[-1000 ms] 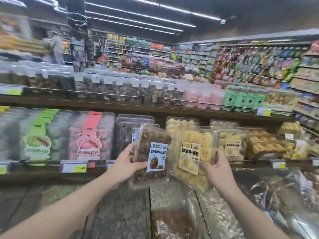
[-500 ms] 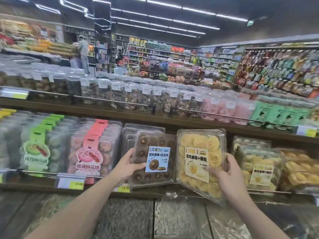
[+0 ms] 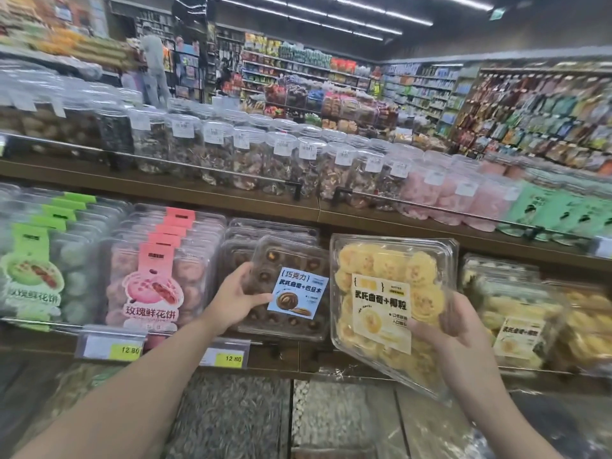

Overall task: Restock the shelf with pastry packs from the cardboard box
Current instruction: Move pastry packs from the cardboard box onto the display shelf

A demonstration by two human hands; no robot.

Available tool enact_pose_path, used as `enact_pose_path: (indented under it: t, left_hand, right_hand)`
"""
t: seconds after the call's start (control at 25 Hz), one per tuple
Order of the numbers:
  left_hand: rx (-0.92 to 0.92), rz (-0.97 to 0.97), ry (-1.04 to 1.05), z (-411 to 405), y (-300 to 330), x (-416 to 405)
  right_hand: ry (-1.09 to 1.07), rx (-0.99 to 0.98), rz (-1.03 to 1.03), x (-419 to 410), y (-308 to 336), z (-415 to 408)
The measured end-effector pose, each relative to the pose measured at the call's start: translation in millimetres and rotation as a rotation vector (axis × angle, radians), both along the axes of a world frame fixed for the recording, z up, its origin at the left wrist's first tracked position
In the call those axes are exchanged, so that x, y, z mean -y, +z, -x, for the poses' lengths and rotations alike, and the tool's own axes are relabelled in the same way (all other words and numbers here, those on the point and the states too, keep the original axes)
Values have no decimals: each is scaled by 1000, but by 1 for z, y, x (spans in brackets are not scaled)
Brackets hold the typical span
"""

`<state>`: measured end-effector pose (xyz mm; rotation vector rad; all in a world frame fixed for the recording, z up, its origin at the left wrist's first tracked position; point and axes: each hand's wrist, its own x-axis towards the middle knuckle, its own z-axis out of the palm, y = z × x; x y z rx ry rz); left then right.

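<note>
Left hand (image 3: 235, 297) grips the near edge of a clear plastic clamshell pack of dark chocolate cookies with a blue label (image 3: 291, 289), thumb across the front and fingers behind, holding it upright against the stack of the same packs (image 3: 265, 233) already standing on the brown wooden middle shelf (image 3: 318, 212). Held face-out like that, the label reads from the aisle, which I take to be the point. Right hand (image 3: 453, 329) is closed around the lower right corner of a clear plastic clamshell pack of yellow swirl cookies with a cream label (image 3: 387, 303); that pack is tilted, its bottom edge hanging out over the shelf front rather than resting on it. It sits just left of matching yellow packs (image 3: 510, 303) on the shelf, so the open gap between the chocolate stack and those looks like its slot (a guess from the sorting by flavour). Pink-labelled flower-cake packs (image 3: 155, 276) stand further left above a yellow price tag (image 3: 130, 350). No cardboard box shows anywhere in view. Tilting the yellow pack upright first should let it slide in cleanly.
</note>
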<state>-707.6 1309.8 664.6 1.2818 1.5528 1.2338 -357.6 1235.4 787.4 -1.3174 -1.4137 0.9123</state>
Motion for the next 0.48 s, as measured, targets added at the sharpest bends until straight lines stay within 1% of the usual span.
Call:
enact_pose_path:
  t: [0.12,0.2,0.32,0.48]
  left_hand:
    - [-70,13,29,-2,-4,12]
    - [-126,19,134,-3,-9,21]
    - [-333,14,305,-12,-14,36]
    - [-346,122,311,-36,-11,45]
  right_hand:
    - [-8,-14,-8,2,2,-6]
    - [-18,-27,-11,1,1,-11]
    - [-21,-34,-9,2,0,-18]
    - [-23,-65,-12,5,-1,-28]
